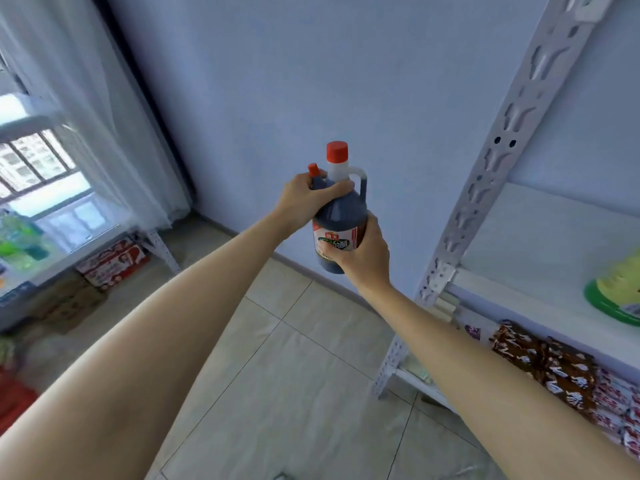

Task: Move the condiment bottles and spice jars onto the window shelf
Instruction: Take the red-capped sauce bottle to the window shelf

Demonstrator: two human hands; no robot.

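Bottles stay upright: left hand grips, apparently, a small bottle; right hand clasps the vinegar jug.

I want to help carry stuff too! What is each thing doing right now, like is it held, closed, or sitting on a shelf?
Large dark vinegar bottle: upright, red cap on, held in the air by both hands.
Small dark bottle: red cap on, held against the large one.
Left hand: grips both bottle necks.
Right hand: grips the large bottle's lower body.
Yellow-green bag: resting on the white rack shelf.
Snack packets: lying on the shelf below.
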